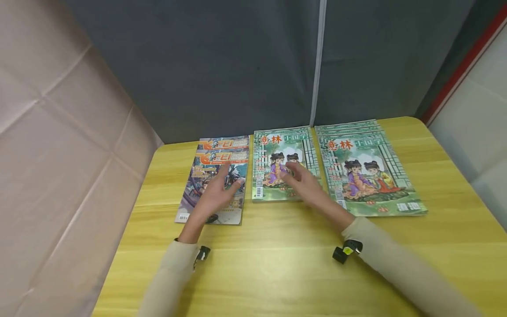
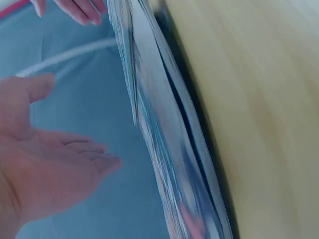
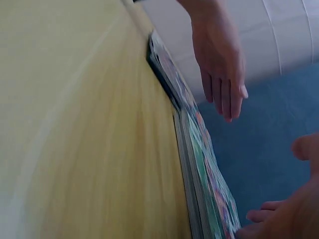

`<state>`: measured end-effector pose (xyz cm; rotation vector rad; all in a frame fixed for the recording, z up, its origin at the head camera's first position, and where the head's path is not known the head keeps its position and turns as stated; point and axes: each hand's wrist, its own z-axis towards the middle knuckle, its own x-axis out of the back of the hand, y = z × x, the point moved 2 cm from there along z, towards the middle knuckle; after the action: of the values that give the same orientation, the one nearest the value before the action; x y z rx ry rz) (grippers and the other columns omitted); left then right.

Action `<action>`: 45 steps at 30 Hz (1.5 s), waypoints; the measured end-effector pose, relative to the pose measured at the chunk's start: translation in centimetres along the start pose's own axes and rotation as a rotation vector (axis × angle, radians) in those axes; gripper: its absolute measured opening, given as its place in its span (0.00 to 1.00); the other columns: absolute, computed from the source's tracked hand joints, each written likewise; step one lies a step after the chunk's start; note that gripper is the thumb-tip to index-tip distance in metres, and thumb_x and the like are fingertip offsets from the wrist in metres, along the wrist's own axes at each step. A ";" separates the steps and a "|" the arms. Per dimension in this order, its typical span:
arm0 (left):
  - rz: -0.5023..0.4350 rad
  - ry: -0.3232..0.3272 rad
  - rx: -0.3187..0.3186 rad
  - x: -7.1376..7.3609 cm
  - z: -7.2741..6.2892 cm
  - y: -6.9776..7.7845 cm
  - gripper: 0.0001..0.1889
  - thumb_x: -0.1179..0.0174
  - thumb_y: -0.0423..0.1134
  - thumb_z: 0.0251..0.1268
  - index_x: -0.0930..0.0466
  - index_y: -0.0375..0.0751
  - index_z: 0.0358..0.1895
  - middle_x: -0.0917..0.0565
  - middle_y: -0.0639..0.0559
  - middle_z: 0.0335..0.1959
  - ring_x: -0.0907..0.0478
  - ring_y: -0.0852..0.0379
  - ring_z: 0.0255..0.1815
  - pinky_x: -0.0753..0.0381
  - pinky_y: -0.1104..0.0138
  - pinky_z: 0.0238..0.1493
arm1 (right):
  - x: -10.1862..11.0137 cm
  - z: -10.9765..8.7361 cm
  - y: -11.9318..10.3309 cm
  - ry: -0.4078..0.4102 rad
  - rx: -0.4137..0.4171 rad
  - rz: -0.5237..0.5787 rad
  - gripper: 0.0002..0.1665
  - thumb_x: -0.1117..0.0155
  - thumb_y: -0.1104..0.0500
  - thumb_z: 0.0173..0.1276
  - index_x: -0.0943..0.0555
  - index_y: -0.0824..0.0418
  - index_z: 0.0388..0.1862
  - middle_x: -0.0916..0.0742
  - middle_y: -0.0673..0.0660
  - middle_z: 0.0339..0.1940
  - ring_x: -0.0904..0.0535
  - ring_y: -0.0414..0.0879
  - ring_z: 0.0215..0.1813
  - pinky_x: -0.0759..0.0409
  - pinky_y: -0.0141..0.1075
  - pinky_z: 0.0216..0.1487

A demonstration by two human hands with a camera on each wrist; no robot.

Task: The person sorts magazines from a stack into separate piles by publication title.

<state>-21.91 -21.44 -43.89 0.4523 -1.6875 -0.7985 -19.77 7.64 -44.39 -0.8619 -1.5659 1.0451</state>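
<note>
On the left lie overlapping magazines (image 1: 190,200) with an orange "FEI" title. My left hand (image 1: 214,196) is over them; in the left wrist view that hand (image 2: 55,164) has its fingers extended and thumb apart, clear of the magazines' page edges (image 2: 164,114). A stack of green magazines (image 1: 263,152) with two cartoon children on the cover stands in the middle. Over its lower right part is my right hand (image 1: 306,185), fingers loosely bent, holding nothing. From the right wrist view I see the right hand (image 3: 289,214) beside the stack's top face; whether it touches is unclear.
More magazines with the same green cover (image 1: 372,176) lie fanned at the right, their top edges staggered. A dark grey curtain (image 1: 198,66) hangs behind the yellow wooden table (image 1: 269,264). Pale cloth (image 1: 79,176) closes off the left side. Both wrists carry dark straps.
</note>
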 end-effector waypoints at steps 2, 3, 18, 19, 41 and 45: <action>-0.033 -0.010 -0.004 -0.8 0.4 1.0 0.45 0.48 0.62 0.81 0.62 0.54 0.89 0.54 0.44 0.90 0.54 0.38 0.89 0.47 0.37 0.86 | 1.4 0.0 0.5 0.043 -0.033 -0.049 0.44 0.46 0.39 0.83 0.43 0.59 0.87 0.34 0.65 0.86 0.36 0.66 0.84 0.34 0.63 0.82; -0.062 -0.017 -0.005 -1.2 0.6 1.4 0.45 0.47 0.62 0.81 0.61 0.55 0.88 0.50 0.42 0.89 0.39 0.37 0.84 0.37 0.36 0.82 | 2.1 0.0 0.7 0.064 -0.054 -0.077 0.45 0.46 0.38 0.83 0.44 0.58 0.87 0.36 0.64 0.87 0.38 0.67 0.84 0.36 0.64 0.82; -0.503 0.029 0.185 -5.7 2.8 5.0 0.47 0.45 0.59 0.80 0.57 0.41 0.88 0.54 0.46 0.90 0.59 0.45 0.91 0.57 0.47 0.90 | 3.9 0.0 2.1 0.080 -0.217 -0.002 0.57 0.43 0.40 0.81 0.65 0.59 0.89 0.56 0.63 0.91 0.61 0.65 0.90 0.59 0.65 0.88; -0.511 0.037 0.204 -5.8 2.9 5.0 0.48 0.45 0.60 0.79 0.58 0.41 0.88 0.54 0.46 0.90 0.59 0.45 0.91 0.58 0.47 0.90 | 3.8 -0.1 2.1 0.082 -0.227 0.000 0.57 0.43 0.40 0.81 0.66 0.59 0.89 0.56 0.62 0.91 0.61 0.65 0.90 0.60 0.65 0.88; -0.607 0.063 0.225 -5.8 3.6 6.6 0.49 0.44 0.61 0.78 0.59 0.38 0.87 0.53 0.42 0.90 0.56 0.44 0.90 0.54 0.48 0.90 | 4.6 0.1 1.0 0.122 -0.316 0.243 0.50 0.45 0.46 0.82 0.58 0.61 0.89 0.51 0.63 0.91 0.55 0.66 0.89 0.56 0.63 0.89; -0.722 0.101 0.191 -5.0 3.5 6.9 0.49 0.45 0.56 0.80 0.62 0.34 0.87 0.51 0.39 0.89 0.51 0.43 0.90 0.51 0.49 0.90 | 4.8 0.0 0.5 0.125 -0.307 0.308 0.50 0.45 0.46 0.82 0.58 0.60 0.89 0.53 0.62 0.91 0.56 0.65 0.90 0.58 0.62 0.89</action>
<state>-23.08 -12.35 -42.83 1.2557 -1.5090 -1.1035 -20.81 12.23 -43.15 -1.3879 -1.5405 0.9537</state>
